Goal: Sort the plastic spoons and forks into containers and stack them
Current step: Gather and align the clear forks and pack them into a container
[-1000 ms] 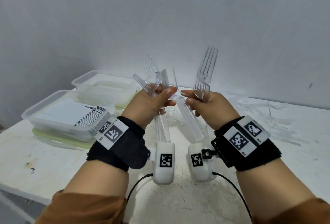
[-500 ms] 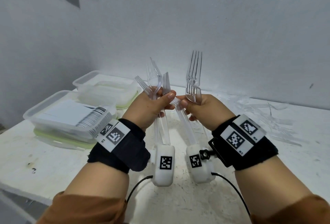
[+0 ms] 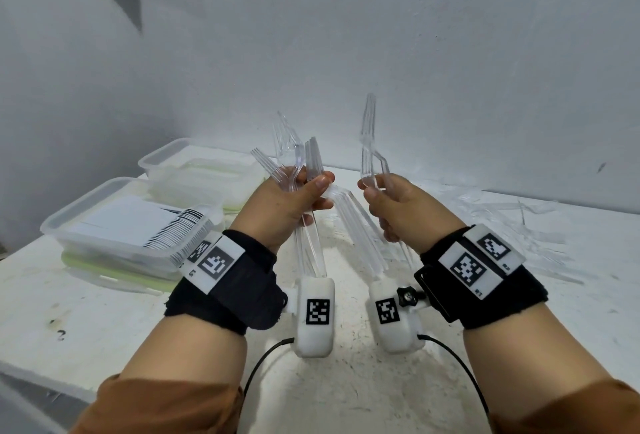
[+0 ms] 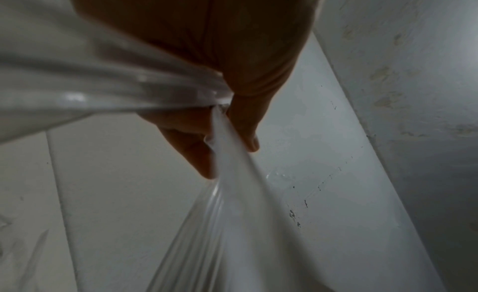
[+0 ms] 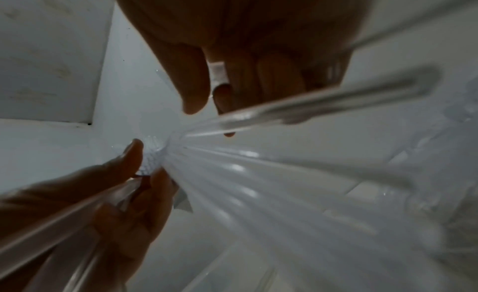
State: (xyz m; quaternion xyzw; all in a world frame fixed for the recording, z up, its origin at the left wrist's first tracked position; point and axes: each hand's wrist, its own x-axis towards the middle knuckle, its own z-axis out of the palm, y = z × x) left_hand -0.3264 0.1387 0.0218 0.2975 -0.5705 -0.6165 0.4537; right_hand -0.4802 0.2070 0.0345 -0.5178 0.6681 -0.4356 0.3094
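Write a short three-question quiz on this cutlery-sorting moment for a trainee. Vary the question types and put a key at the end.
1. True or false: the right hand holds nothing.
2. Multiple choice: where do the two clear containers sit, seen from the head camera? A) on the table's left side B) on the table's right side C) in the person's lap
3. Short answer: what does the left hand grip?

Key
1. False: it grips clear plastic forks, tines pointing up.
2. A: they are on the white table, left of the hands; loose clear cutlery lies on the right.
3. A bundle of clear plastic forks, tines up.
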